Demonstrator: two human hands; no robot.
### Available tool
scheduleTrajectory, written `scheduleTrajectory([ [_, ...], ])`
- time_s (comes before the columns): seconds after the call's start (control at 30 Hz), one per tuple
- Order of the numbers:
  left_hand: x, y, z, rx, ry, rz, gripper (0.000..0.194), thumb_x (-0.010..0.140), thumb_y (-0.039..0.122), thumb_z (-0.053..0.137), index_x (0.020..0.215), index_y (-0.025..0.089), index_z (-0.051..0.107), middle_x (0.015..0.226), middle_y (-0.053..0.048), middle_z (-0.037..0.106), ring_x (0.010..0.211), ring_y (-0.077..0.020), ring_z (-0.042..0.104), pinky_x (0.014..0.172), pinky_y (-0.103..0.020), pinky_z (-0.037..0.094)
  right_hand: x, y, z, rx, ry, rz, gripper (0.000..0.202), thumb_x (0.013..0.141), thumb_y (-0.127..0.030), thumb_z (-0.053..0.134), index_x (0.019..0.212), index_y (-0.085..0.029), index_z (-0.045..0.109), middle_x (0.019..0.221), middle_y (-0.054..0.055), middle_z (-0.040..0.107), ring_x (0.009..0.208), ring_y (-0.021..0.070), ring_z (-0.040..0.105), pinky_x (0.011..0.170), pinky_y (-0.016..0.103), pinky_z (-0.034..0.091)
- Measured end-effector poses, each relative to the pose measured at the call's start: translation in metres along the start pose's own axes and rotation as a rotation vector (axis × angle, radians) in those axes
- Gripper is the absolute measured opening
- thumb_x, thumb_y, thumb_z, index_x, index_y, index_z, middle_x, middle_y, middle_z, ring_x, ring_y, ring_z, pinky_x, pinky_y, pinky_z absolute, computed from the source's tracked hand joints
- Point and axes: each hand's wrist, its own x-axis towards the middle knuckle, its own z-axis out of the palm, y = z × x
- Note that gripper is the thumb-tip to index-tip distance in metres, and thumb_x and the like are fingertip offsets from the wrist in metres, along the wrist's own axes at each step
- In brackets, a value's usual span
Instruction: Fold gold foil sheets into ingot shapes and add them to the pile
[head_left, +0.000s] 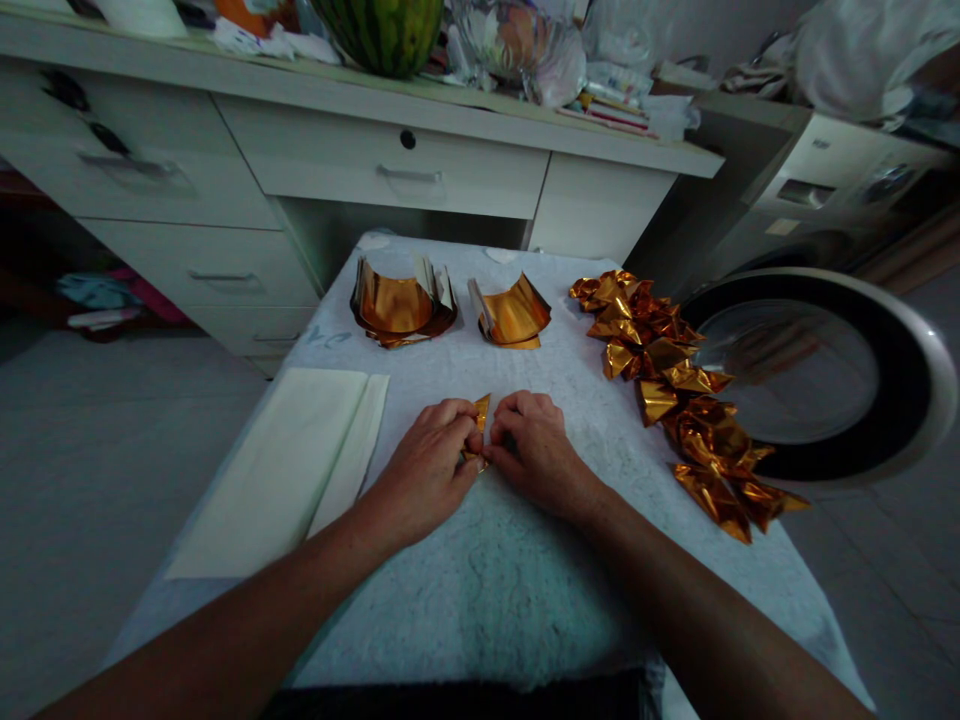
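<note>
Between my hands, near the middle of the cloth-covered table (pixel 517 580), is a small piece of shiny gold foil paper (pixel 482 408). My left hand (pixel 435 450) is closed on it, thumb and fingers pinching its left side. My right hand (pixel 536 445) has its fingers curled at the foil's right edge; whether they grip it is hard to make out. Beyond my hands stand two curled stacks of gold foil sheets, a larger stack (pixel 397 303) and a smaller stack (pixel 516 312). A row of folded gold foil pieces (pixel 660 355) lies along the right side.
Pale paper sheets (pixel 277 450) lie at the table's left. Behind is a white drawer cabinet (pixel 450 180) with a watermelon (pixel 382 30) and a glass bowl (pixel 510 40) on top. A washing machine's open round door (pixel 825 370) stands close to the table's right edge.
</note>
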Motion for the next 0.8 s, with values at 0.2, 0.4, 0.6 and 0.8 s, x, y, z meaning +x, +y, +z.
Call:
scheduleTrajectory([
  [0.2, -0.0005, -0.002, 0.0009, 0.002, -0.013, 0.009, 0.011, 0.082, 0.013, 0.057, 0.083, 0.021, 0.052, 0.115, -0.006, 0.054, 0.112, -0.0243, 0.05, 0.099, -0.047, 0.044, -0.0021, -0.0017, -0.0019, -0.037, -0.015, -0.007, 0.006, 0.083, -0.021, 0.064, 0.078, -0.02, 0.06, 0.105, 0.005, 0.056, 0.1, 0.0236, 0.045, 0.085, 0.04, 0.036],
  [0.4, -0.0019, -0.0039, 0.0005, -0.014, -0.027, -0.001, 0.012, 0.08, 0.012, 0.059, 0.085, 0.022, 0.053, 0.12, -0.006, 0.052, 0.117, -0.0256, 0.047, 0.103, -0.049, 0.042, -0.0028, -0.0025, -0.0023, -0.062, -0.02, -0.022, 0.007, 0.086, -0.024, 0.062, 0.08, -0.02, 0.06, 0.106, 0.006, 0.055, 0.101, 0.0236, 0.046, 0.086, 0.041, 0.036],
  [0.6, -0.0011, -0.0045, 0.0017, 0.004, -0.018, 0.001, 0.013, 0.079, 0.013, 0.059, 0.085, 0.022, 0.052, 0.117, -0.006, 0.054, 0.115, -0.026, 0.049, 0.1, -0.048, 0.044, -0.0029, -0.0021, -0.0018, -0.074, -0.022, -0.037, 0.013, 0.083, -0.03, 0.066, 0.081, -0.02, 0.058, 0.106, 0.006, 0.055, 0.102, 0.0248, 0.046, 0.085, 0.041, 0.036],
  [0.8, -0.0001, -0.0006, 0.0001, 0.009, -0.037, -0.011, 0.014, 0.079, 0.012, 0.06, 0.086, 0.021, 0.053, 0.117, -0.008, 0.054, 0.115, -0.0269, 0.048, 0.101, -0.048, 0.042, -0.0032, 0.0013, -0.0031, -0.097, 0.01, 0.025, 0.018, 0.081, -0.031, 0.068, 0.091, -0.021, 0.056, 0.103, 0.007, 0.054, 0.099, 0.0261, 0.047, 0.084, 0.041, 0.038],
])
